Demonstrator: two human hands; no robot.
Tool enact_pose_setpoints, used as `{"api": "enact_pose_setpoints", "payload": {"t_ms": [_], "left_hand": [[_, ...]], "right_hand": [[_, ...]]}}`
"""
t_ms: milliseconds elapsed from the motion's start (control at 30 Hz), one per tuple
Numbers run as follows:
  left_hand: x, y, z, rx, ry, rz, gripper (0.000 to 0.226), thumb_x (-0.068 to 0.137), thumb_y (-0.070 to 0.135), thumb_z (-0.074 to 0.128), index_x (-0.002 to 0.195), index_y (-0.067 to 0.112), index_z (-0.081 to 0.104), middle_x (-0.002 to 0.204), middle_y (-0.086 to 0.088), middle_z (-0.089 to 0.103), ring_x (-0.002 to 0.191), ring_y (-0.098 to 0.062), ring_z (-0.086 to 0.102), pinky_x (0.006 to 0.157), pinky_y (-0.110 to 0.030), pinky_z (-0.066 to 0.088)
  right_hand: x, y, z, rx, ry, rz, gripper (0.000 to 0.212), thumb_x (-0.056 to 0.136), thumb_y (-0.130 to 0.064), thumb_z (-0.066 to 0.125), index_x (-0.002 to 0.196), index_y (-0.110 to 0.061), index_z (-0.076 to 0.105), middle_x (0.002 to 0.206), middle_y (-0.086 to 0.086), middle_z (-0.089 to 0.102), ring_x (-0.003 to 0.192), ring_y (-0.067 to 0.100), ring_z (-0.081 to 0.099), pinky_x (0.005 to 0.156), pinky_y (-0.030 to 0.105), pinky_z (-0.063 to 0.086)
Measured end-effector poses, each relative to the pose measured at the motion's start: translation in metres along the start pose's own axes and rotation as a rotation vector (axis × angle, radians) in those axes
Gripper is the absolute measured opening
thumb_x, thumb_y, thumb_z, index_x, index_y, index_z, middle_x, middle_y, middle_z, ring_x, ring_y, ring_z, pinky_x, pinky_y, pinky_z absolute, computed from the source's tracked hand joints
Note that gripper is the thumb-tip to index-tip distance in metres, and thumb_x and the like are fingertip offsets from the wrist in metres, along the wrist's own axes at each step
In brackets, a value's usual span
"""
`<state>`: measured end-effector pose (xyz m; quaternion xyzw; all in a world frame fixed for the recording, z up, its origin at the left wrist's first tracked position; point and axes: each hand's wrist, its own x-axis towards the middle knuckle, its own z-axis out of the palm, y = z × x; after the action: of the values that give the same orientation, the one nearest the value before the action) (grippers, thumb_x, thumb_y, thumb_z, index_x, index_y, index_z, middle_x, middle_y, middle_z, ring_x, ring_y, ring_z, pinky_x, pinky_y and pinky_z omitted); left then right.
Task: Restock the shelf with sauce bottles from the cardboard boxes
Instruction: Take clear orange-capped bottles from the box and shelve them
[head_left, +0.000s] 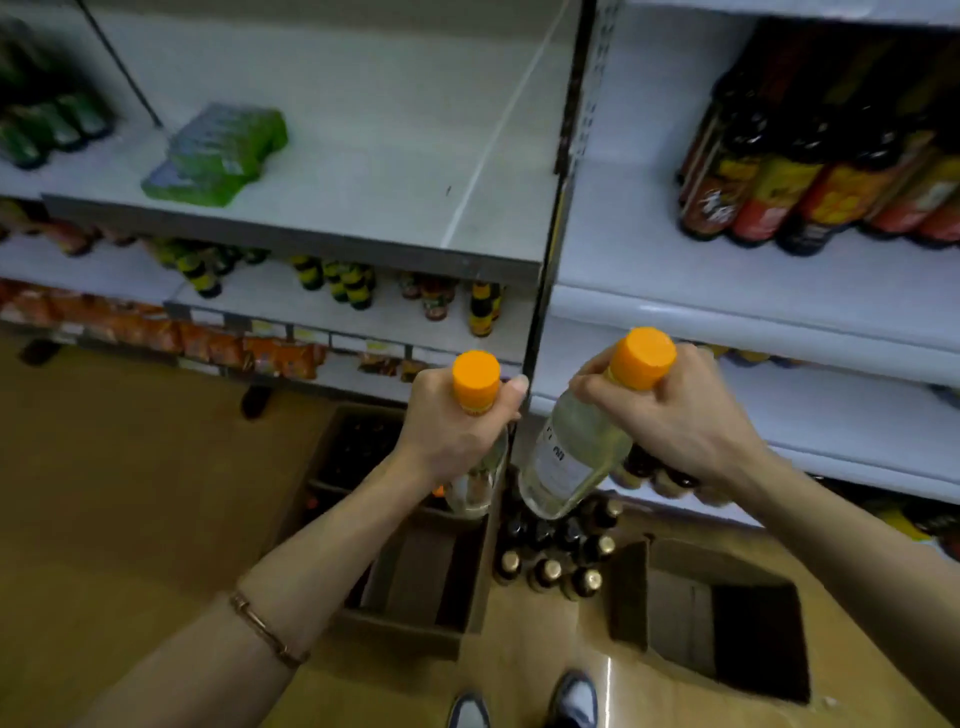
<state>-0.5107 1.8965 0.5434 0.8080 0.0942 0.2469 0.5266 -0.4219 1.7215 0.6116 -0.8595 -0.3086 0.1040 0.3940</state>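
The left hand (457, 431) is curling its fingers tight round the neck of a clear bottle (480, 480), just under the orange cap (476, 381); the right hand (670, 415) is gripping a second clear bottle (574, 462) the same way, below its own orange cap (644, 357). Both bottles are hanging by their necks in front of the shelving, the right one tilting toward the left. Below them, on the floor, an open cardboard box (415, 577) is sitting near the left, a cluster of dark bottles (561, 551) in the middle and another box (722, 618) to the right.

The risk, as I judge it — a neck grip alone is carrying each bottle's whole weight, so a slip could drop it onto the dark bottles. The two bodies are hanging close and could knock together. The shelf upright (540, 312) is standing just beyond the left thumb and could catch a bottle.

The left bottle's body is mostly hidden behind the wrist; the label text is too blurred to read, and the far shelf goods (810, 176) are smeared.
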Motion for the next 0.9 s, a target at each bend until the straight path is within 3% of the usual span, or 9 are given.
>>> {"api": "enact_pose_setpoints", "payload": {"t_ms": [100,200,333,433,567,667,800,900], "left_hand": [[0.023,0.045,0.017,-0.025,-0.076,0.088,0.037,0.083,0.032,0.064,0.055,0.007,0.066,0.060,-0.006,0.069,0.057,-0.011,0.066,0.058,-0.033,0.054],[0.043,0.090,0.044,-0.086,-0.165,0.163,0.028,0.081,0.030,0.064,0.053,0.025,0.063,0.060,-0.001,0.069,0.057,-0.013,0.066,0.060,-0.029,0.053],[0.059,0.150,0.096,-0.141,-0.314,0.241,0.029,0.080,0.021,0.065,0.051,0.027,0.061,0.058,0.001,0.068,0.059,-0.016,0.067,0.062,-0.027,0.051],[0.063,0.195,0.143,-0.220,-0.400,0.260,0.030,0.078,0.015,0.064,0.050,0.023,0.063,0.056,0.000,0.067,0.061,-0.027,0.067,0.066,-0.037,0.055],[0.056,0.253,0.212,-0.322,-0.484,0.251,0.028,0.077,0.012,0.063,0.049,0.017,0.066,0.058,-0.008,0.068,0.063,-0.034,0.065,0.071,-0.044,0.055],[0.044,0.293,0.262,-0.337,-0.543,0.282,0.032,0.076,0.012,0.063,0.046,0.022,0.064,0.056,-0.005,0.067,0.061,-0.030,0.064,0.070,-0.042,0.055],[0.025,0.345,0.317,-0.358,-0.592,0.316,0.025,0.075,0.012,0.063,0.050,0.010,0.061,0.055,-0.010,0.065,0.058,-0.028,0.063,0.070,-0.033,0.054],[0.020,0.377,0.347,-0.439,-0.568,0.290,0.024,0.073,0.013,0.064,0.053,0.000,0.058,0.056,-0.017,0.062,0.055,-0.030,0.062,0.067,-0.035,0.054]], "right_hand": [[-0.013,-0.015,-0.050,-0.029,0.092,0.006,0.048,0.068,-0.051,0.058,0.075,-0.005,0.071,0.073,0.013,0.070,0.072,0.025,0.065,0.063,0.043,0.051],[-0.032,-0.023,-0.103,-0.052,0.173,0.027,0.058,0.064,-0.051,0.058,0.081,0.003,0.069,0.080,0.019,0.070,0.077,0.032,0.065,0.066,0.048,0.054],[-0.068,-0.024,-0.179,-0.041,0.235,0.081,0.052,0.069,-0.044,0.066,0.085,0.005,0.067,0.083,0.022,0.070,0.078,0.035,0.066,0.065,0.054,0.055],[-0.101,-0.017,-0.234,-0.044,0.302,0.099,0.035,0.079,-0.032,0.073,0.083,0.002,0.067,0.072,0.010,0.070,0.068,0.020,0.067,0.065,0.046,0.060],[-0.149,0.006,-0.304,-0.064,0.384,0.124,0.038,0.079,-0.032,0.072,0.075,0.004,0.062,0.071,0.019,0.067,0.069,0.035,0.064,0.062,0.048,0.058],[-0.184,0.026,-0.354,-0.054,0.429,0.141,0.032,0.078,-0.031,0.071,0.062,-0.005,0.060,0.060,0.009,0.062,0.058,0.027,0.061,0.056,0.041,0.058],[-0.224,0.046,-0.414,-0.062,0.482,0.164,0.027,0.078,-0.030,0.070,0.077,-0.004,0.067,0.076,0.013,0.070,0.066,0.025,0.067,0.053,0.036,0.060],[-0.245,0.060,-0.452,-0.048,0.485,0.194,0.024,0.076,-0.031,0.070,0.080,-0.007,0.071,0.071,0.007,0.070,0.066,0.024,0.068,0.055,0.040,0.061]]}}
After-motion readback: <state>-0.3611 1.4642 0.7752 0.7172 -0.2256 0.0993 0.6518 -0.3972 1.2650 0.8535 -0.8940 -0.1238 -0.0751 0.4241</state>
